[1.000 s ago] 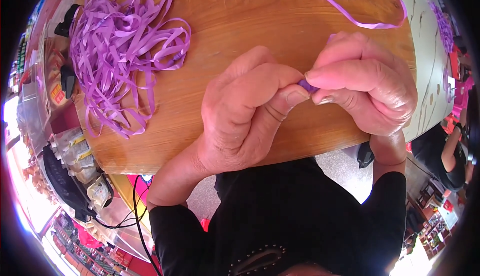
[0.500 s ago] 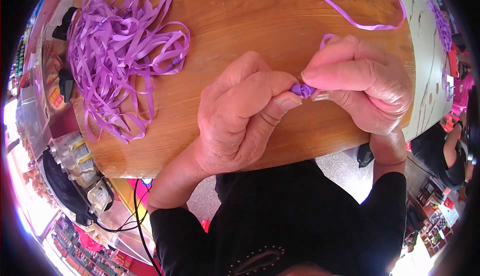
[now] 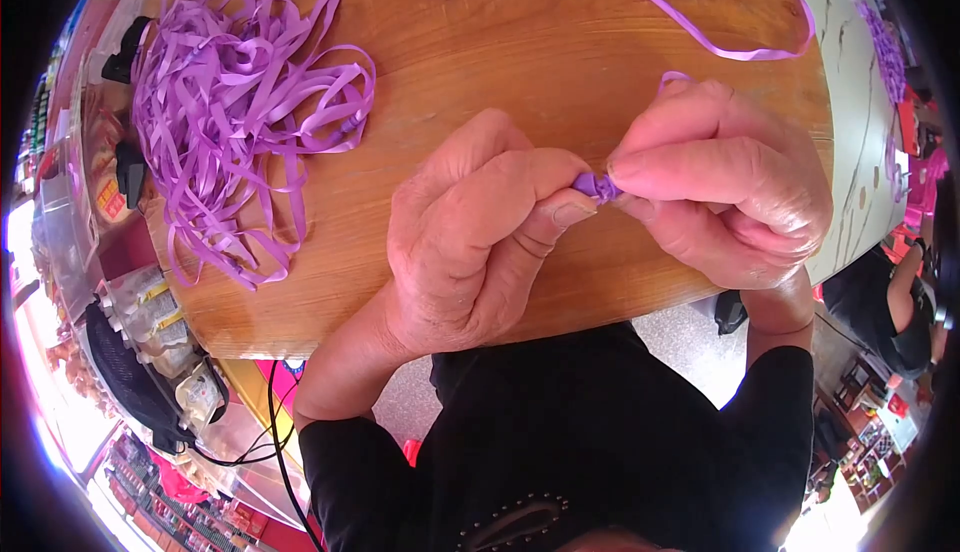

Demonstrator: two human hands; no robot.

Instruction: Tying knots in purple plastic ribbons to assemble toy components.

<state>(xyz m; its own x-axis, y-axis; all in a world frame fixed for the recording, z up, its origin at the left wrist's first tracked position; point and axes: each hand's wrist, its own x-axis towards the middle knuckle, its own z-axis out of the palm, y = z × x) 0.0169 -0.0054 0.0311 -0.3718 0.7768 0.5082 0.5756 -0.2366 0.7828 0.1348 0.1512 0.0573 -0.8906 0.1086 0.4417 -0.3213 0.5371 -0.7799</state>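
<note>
Between my two hands, a purple ribbon (image 3: pixel 597 188) is bunched into a small knot. My left hand (image 3: pixel 470 232) pinches one side of it between thumb and forefinger, the other fingers curled in. On the knot's other side, my right hand (image 3: pixel 730 182) is closed in a pinch, its fingertips touching the ribbon. A short loop of purple ribbon pokes out above the right hand; the rest of that piece is hidden behind my fingers. Both hands are held over the near part of the wooden table (image 3: pixel 480 62).
A tangled heap of purple ribbons (image 3: pixel 235 102) lies at the table's left. One ribbon loop (image 3: pixel 700 42) rests at the far right. A white marbled surface (image 3: pixel 850 152) adjoins the table's right side. Packages (image 3: pixel 150 307) and black cables (image 3: pixel 275 432) sit at left. Another person (image 3: pixel 885 302) is at far right.
My right fingertips have closed in on the knot, and its thumb is now mostly behind the forefinger. The knot has shifted slightly left and looks more compact.
</note>
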